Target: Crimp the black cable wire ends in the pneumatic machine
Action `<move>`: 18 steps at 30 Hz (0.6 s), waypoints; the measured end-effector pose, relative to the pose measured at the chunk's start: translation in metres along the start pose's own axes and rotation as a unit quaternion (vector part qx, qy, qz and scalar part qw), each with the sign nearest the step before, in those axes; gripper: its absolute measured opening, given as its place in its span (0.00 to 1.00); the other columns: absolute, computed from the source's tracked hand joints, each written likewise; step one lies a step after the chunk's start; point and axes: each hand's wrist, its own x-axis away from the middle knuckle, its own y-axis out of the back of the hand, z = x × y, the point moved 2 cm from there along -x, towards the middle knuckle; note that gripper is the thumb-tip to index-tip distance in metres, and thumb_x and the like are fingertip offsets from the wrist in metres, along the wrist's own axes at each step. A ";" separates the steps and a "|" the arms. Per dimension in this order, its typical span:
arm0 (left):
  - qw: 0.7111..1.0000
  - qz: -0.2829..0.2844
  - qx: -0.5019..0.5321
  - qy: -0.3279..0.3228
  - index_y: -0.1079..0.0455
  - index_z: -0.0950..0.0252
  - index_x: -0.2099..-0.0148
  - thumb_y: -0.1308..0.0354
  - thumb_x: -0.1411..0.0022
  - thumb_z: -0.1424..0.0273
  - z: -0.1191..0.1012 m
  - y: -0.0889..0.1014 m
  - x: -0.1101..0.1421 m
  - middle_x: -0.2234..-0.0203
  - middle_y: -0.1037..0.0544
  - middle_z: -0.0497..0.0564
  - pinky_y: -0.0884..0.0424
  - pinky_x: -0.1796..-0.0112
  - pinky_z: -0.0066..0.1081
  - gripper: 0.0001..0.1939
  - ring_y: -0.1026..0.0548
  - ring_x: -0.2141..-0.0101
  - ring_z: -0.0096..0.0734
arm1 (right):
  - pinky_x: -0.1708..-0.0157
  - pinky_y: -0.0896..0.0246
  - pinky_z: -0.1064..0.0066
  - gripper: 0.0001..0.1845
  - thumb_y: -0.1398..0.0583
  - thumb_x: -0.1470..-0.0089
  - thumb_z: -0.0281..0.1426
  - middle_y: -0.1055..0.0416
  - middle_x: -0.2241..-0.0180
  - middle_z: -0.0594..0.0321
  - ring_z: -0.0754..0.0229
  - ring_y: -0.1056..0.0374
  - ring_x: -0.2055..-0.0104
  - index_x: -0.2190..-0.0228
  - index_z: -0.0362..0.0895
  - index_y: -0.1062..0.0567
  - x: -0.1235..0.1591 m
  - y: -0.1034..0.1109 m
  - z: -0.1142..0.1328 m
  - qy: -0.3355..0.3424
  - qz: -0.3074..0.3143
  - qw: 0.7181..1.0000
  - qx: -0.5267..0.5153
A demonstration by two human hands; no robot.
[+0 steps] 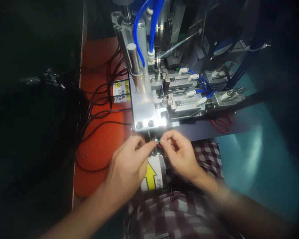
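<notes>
Close to the machine's front edge, my two hands meet over a tiny piece with thin wires (159,145), one red and one greenish. My left hand (129,159) pinches its small pale end between thumb and forefinger. From the other side, my right hand (178,151) has thumb and fingertips pressed together on the wires. The fingertips partly cover the piece, and its exact kind is too small to make out. Just beyond the hands is the bright metal plate (143,114) of the machine. Below them lies a white label with a yellow arrow (151,174).
Pneumatic cylinders (184,108) with blue hoses (155,20) rise ahead and to the right. Loose black cables (97,99) run over the orange surface (99,146) at left, beside a warning label (122,91). A red wire loop (223,124) lies at right.
</notes>
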 end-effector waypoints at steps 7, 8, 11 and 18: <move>1.000 -0.004 0.009 -0.001 0.25 0.69 0.54 0.47 0.40 0.82 0.000 0.000 0.002 0.70 0.31 0.53 0.31 0.72 0.28 0.14 0.30 0.70 0.30 | 0.74 0.43 0.72 0.05 0.44 0.41 0.28 0.33 0.71 0.64 0.64 0.37 0.71 0.70 0.45 0.32 0.001 -0.001 -0.004 0.011 -0.004 1.000 0.000; 1.000 -0.004 0.009 0.000 0.25 0.69 0.55 0.47 0.40 0.82 0.000 0.000 0.002 0.70 0.31 0.53 0.31 0.73 0.28 0.14 0.30 0.70 0.30 | 0.74 0.43 0.72 0.05 0.44 0.41 0.28 0.33 0.71 0.64 0.64 0.37 0.71 0.70 0.45 0.32 0.001 -0.001 -0.004 0.012 -0.004 1.000 0.001; 1.000 -0.005 0.009 0.002 0.25 0.69 0.54 0.48 0.40 0.82 0.000 0.000 0.001 0.70 0.31 0.53 0.32 0.73 0.27 0.15 0.30 0.71 0.29 | 0.74 0.43 0.72 0.05 0.44 0.41 0.28 0.33 0.72 0.64 0.65 0.38 0.72 0.70 0.44 0.32 0.001 -0.001 -0.005 0.018 -0.004 1.000 0.002; 1.000 -0.005 0.013 0.007 0.24 0.68 0.55 0.48 0.39 0.81 0.000 0.000 0.000 0.70 0.31 0.52 0.31 0.72 0.27 0.14 0.30 0.71 0.29 | 0.78 0.46 0.73 0.05 0.43 0.41 0.29 0.36 0.75 0.67 0.67 0.42 0.78 0.70 0.44 0.32 0.000 -0.003 -0.005 -0.005 -0.007 0.999 -0.040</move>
